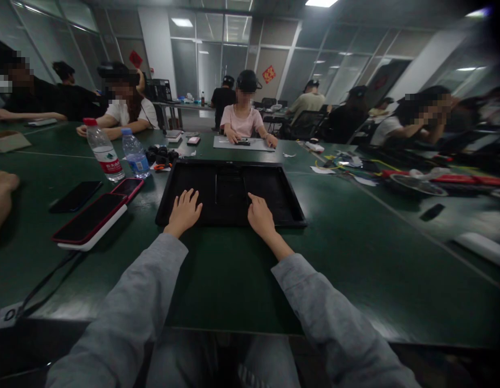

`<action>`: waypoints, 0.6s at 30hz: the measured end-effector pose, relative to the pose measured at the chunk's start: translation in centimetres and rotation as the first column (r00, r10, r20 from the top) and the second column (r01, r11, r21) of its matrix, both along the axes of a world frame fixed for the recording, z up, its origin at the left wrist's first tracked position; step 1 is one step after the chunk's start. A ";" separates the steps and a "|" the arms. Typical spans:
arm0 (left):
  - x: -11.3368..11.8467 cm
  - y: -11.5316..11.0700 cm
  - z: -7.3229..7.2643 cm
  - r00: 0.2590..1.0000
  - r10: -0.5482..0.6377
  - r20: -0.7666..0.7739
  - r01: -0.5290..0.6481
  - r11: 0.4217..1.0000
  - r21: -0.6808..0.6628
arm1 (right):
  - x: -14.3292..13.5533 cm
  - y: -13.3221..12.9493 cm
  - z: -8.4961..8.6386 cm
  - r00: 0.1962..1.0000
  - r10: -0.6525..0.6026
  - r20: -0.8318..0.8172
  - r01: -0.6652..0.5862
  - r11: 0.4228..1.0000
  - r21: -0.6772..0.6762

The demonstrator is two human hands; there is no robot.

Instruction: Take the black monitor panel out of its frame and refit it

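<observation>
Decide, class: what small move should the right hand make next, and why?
Perhaps nudge the dark rectangle in the black tray to check whether it is loose, which cannot be seen. The right hand points its index finger at the rectangle's right edge.

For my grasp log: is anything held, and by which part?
Left hand: nothing visible. Right hand: at the right edge of a dark rectangular piece in the black tray; grip unclear.

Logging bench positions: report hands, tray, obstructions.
Left hand open over left side of black tray. Right hand pointing, over right side. Tray flat on table. Bottles, phones left of it, clear of hands.
</observation>
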State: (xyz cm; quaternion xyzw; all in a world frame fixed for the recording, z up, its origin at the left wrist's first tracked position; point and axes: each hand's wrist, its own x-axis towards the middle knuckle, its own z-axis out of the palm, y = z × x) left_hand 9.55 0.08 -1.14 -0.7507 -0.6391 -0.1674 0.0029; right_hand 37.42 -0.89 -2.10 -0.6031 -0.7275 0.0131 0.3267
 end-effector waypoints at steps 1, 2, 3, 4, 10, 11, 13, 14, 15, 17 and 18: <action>0.0 0.0 0.0 1.000 -0.006 0.012 0.006 1.000 0.014 | 0.2 -0.1 0.2 1.000 -0.004 -0.022 0.004 1.000 0.009; 0.0 0.0 0.1 1.000 -0.014 0.028 0.014 0.999 0.033 | 0.5 -0.1 0.4 0.999 -0.017 -0.043 0.018 1.000 0.021; -0.1 0.0 0.3 0.999 -0.025 0.047 0.022 0.998 0.059 | 1.0 -0.1 0.5 0.997 -0.040 -0.063 0.042 0.998 0.038; -0.2 -0.1 0.5 0.997 -0.034 0.067 0.028 0.996 0.089 | 1.6 -0.2 0.7 0.994 -0.071 -0.080 0.076 0.995 0.059; -3.6 0.2 1.6 0.965 0.143 0.220 -0.197 0.949 0.246 | 8.1 0.0 0.2 0.931 -0.337 -0.138 0.359 0.910 0.206; -4.4 0.4 1.6 0.947 0.194 0.258 -0.258 0.935 0.243 | 9.5 0.1 -0.2 0.909 -0.391 -0.146 0.415 0.884 0.214; -6.2 0.7 1.4 0.892 0.275 0.358 -0.349 0.923 0.160 | 12.1 0.6 -1.2 0.877 -0.449 -0.170 0.476 0.857 0.197; -6.9 0.9 1.3 0.855 0.286 0.433 -0.350 0.934 0.076 | 13.3 1.0 -1.8 0.874 -0.447 -0.189 0.476 0.866 0.153; -7.5 1.1 1.2 0.809 0.280 0.516 -0.321 0.947 -0.009 | 14.3 1.4 -2.4 0.875 -0.433 -0.216 0.458 0.885 0.082; -8.3 1.2 1.1 0.713 0.269 0.648 -0.260 0.959 -0.112 | 16.0 2.4 -3.3 0.888 -0.385 -0.253 0.392 0.920 -0.024; -8.4 1.2 1.1 0.671 0.265 0.692 -0.236 0.962 -0.139 | 16.5 2.8 -3.7 0.904 -0.345 -0.250 0.352 0.936 -0.017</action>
